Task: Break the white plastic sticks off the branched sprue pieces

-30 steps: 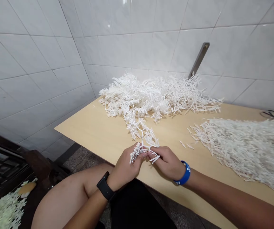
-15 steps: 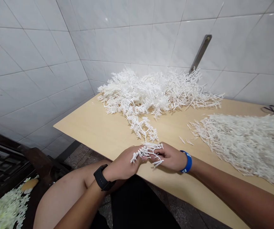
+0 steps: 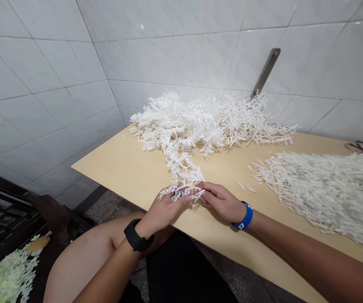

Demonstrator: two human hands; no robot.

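My left fingers (image 3: 178, 205) pinch the white sprig (image 3: 186, 186), likely steadying it | my right fingers (image 3: 209, 187) pinch its other side, perhaps for control | sprig between them, above the bench (image 3: 121, 164) | white heap (image 3: 206, 120) beyond, loose pieces (image 3: 332, 189) rightward, apparently kept apart

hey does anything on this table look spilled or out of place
A few loose white pieces lie on the table, just left of the right-hand pile; they look strayed from it. Nothing else stands out.
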